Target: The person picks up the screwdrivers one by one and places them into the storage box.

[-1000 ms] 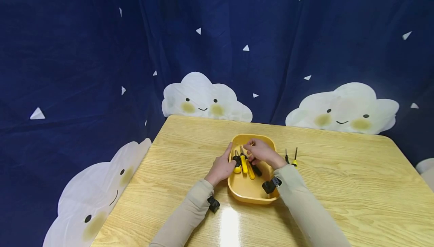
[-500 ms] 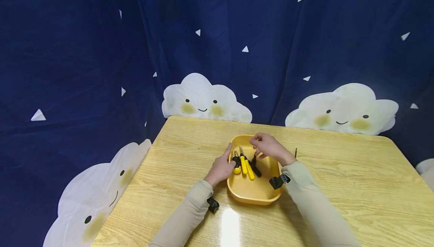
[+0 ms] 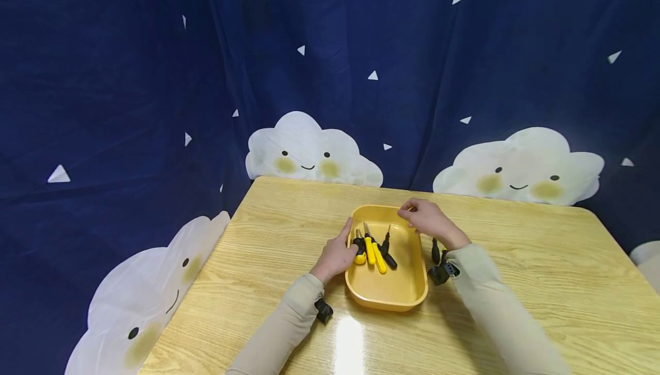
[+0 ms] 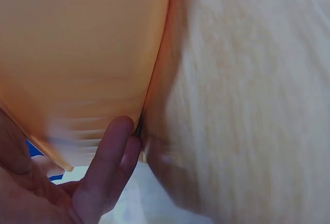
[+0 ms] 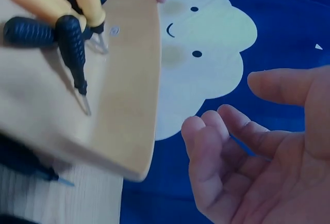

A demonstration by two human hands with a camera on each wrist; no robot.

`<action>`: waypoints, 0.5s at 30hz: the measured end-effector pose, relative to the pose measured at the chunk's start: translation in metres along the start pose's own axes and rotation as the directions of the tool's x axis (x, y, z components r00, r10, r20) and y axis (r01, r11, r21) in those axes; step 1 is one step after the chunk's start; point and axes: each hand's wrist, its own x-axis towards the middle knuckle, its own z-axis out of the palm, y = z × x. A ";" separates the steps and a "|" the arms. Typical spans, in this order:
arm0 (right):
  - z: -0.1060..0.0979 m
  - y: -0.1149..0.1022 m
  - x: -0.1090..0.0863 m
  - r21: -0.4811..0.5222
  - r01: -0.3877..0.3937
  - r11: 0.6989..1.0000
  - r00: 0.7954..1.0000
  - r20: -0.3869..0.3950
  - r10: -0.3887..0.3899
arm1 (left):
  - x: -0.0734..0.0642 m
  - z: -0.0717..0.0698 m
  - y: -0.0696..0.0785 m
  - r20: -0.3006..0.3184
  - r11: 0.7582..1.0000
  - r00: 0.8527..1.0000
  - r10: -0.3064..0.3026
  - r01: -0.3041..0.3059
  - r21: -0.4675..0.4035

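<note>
A yellow plastic tray (image 3: 384, 293) stands on the wooden table. Inside it, toward the left, lie several screwdrivers: yellow-handled ones (image 3: 379, 257) and black-handled ones (image 3: 385, 246), partly crossing. My left hand (image 3: 335, 257) grips the tray's left side, and in the left wrist view its fingers (image 4: 105, 162) press against the outer wall. Over the far right corner of the tray hovers my right hand (image 3: 429, 219), fingers loosely bent. The right wrist view shows nothing between its thumb and fingers (image 5: 206, 146).
A black-handled screwdriver (image 3: 436, 251) lies on the table just right of the tray, also visible in the right wrist view (image 5: 26, 159). My right forearm partly covers that area. Behind the wooden table (image 3: 289, 214) hangs a dark blue curtain (image 3: 330, 37) with clouds.
My right hand has let go of a black-handled screwdriver in the tray and moved right and away from me, up to the far right corner. The left hand stays in place.
</note>
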 end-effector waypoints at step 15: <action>-0.025 0.038 -0.006 -0.288 0.057 0.956 0.990 -0.105 -0.091 | 0.000 0.000 0.001 0.005 1.000 1.000 0.003 -0.003 0.007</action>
